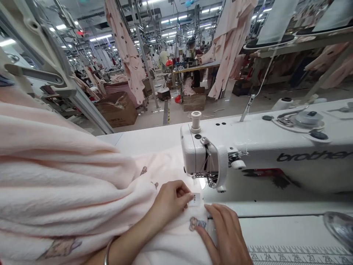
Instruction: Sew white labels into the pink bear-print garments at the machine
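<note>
1. Pink fleece fabric (pixel 68 184), printed with small figures, lies heaped over the left side of my sewing desk (pixel 289 228), its leading edge drawn up to the head of the white sewing machine (pixel 248 154).
2. My left hand (pixel 169 202) pinches a small white label (pixel 195 199) between thumb and fingertips, pressing it onto the cloth just in front of the presser foot (pixel 211 182), which sits under the machine's lamp.
3. My right hand (pixel 226 235) rests flat, fingers loose and spread, holding nothing, steadying the fabric near the desk's front edge beside the printed ruler (pixel 298 255).
4. By my judgement the label is placed but not yet stitched: I see no seam across it, and it lies just short of the needle, which is too small to make out clearly.
5. What appears left is feeding label and cloth under the foot; the bulk of the garment waits, bunched, toward the desk's left edge.
</note>
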`<state>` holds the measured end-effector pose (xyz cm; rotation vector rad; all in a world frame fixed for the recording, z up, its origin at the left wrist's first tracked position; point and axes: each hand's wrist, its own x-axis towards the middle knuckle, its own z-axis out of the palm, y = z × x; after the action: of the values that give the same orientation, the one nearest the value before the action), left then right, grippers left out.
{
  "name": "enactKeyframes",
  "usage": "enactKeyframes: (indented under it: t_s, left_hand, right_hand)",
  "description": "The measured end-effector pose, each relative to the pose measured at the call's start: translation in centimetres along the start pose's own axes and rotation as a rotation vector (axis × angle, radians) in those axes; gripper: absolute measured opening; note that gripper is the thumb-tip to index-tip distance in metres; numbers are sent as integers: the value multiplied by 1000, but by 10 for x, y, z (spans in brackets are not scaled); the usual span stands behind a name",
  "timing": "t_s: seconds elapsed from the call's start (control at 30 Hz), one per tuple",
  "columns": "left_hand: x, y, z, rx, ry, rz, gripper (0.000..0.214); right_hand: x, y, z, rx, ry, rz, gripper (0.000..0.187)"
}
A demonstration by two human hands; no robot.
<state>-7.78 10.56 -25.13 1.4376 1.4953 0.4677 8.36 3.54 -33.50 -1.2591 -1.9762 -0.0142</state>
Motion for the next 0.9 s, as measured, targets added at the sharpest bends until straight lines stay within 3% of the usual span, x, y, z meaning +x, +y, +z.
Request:
enactKeyframes:
  t_s: [0.17, 0.37, 0.7, 0.9]
  left_hand:
    - [8, -12, 11, -63, -7, -85, 15]
    - [7, -14, 17, 113, 88, -13, 15]
    - [8, -15, 18, 179, 88, -14, 14]
    - [7, -12, 17, 185, 88, -16, 13]
  right_hand:
    - [-5, 2, 2, 1, -6, -12, 37]
    - [-4, 0, 1, -6, -13, -13, 34]
    - [-3, 1, -1, -5, -30, -4, 34]
    - [-3, -6, -1, 22, -37, 76, 30]
